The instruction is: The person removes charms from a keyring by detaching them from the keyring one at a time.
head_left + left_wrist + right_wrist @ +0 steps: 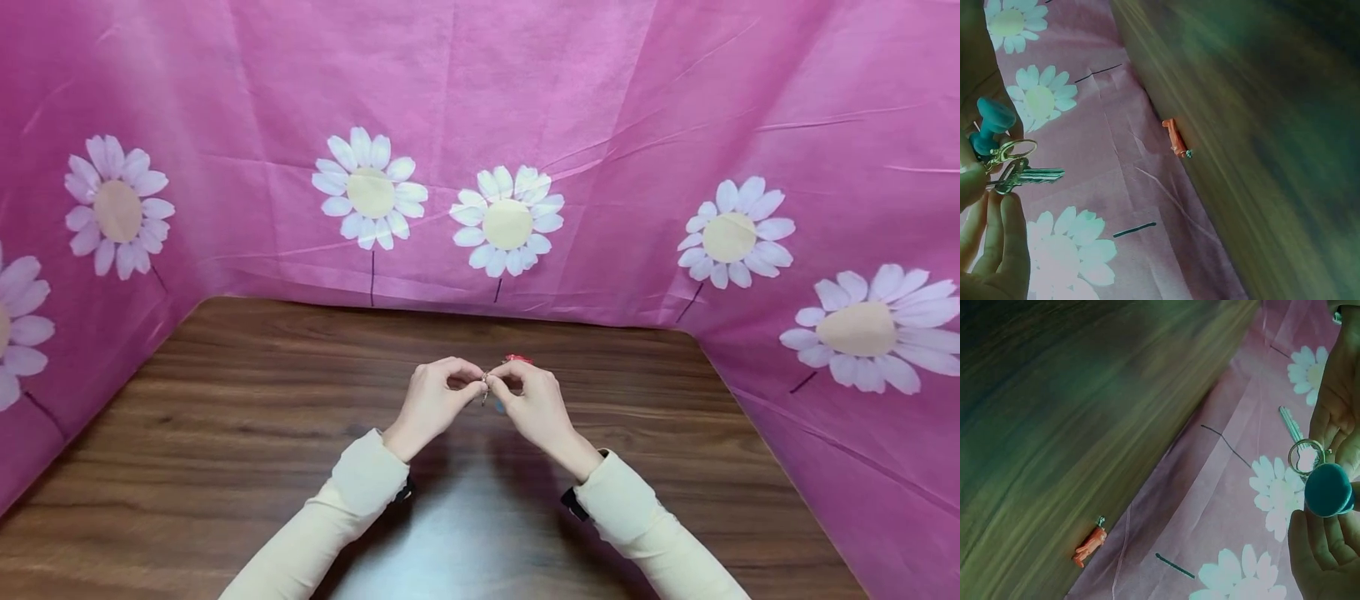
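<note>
Both hands meet above the middle of the wooden table point(225, 433). My left hand point(467, 386) and my right hand point(506, 387) each pinch a small metal key ring point(486, 385) between thumb and fingers. In the left wrist view the key ring point(1015, 150) carries a silver key point(1030, 176) and a teal mushroom-shaped charm point(991, 125). The right wrist view shows the same ring point(1307, 456), key point(1290, 425) and teal charm point(1329, 489). A small orange-red charm point(517, 359) lies on the table just beyond the hands, apart from them.
A pink cloth with white daisies point(600, 125) hangs round the table's back and sides. The orange-red charm point(1175, 137) point(1089, 545) lies near the table's far edge by the cloth. Cream sleeves point(352, 492) cover both forearms.
</note>
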{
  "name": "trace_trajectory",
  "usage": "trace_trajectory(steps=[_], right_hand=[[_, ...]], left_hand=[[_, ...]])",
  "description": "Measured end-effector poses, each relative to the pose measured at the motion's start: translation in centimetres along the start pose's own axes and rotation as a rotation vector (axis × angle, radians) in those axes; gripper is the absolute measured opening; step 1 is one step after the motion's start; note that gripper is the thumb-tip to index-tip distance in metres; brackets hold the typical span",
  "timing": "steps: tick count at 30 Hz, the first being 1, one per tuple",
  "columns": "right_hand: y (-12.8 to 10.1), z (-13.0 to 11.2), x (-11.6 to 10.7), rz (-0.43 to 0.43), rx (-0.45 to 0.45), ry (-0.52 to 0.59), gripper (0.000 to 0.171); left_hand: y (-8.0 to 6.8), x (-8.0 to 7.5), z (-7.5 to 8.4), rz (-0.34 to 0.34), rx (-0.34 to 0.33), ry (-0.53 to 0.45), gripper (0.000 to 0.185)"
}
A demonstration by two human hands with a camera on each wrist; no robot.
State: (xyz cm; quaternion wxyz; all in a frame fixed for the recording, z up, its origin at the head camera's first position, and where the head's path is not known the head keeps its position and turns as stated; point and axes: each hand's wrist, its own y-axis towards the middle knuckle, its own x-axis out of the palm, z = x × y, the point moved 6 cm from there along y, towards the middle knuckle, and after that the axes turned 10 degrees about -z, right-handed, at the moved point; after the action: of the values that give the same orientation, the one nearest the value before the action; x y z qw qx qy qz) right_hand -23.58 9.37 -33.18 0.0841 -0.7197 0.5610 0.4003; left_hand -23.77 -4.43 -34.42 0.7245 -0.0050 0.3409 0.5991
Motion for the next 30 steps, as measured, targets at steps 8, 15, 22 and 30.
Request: trace_trajectory(steps=[8,15,22,30], right_hand=[[0.0,0.6,0.3,-0.036,0.047,-0.018,0.005],[0.3,2.2,1.2,-0.145,0.184,0.076,0.007],[0.5,3.6,2.5,-0.26,0.289,0.531,0.018],[0.5,4.0,2.8,-0.304,0.369,0.808,0.005]], left_hand=[[0.0,0.2,0.7,0.076,0.159,0.188,0.005],[-0.1,0.2,0.8,0.076,0.185,0.246,0.005],[-0.1,0.0,0.5,0.062,0.164,0.232,0.005],[-0.1,-0.2,0.4,0.062,0.146,0.182,0.008]])
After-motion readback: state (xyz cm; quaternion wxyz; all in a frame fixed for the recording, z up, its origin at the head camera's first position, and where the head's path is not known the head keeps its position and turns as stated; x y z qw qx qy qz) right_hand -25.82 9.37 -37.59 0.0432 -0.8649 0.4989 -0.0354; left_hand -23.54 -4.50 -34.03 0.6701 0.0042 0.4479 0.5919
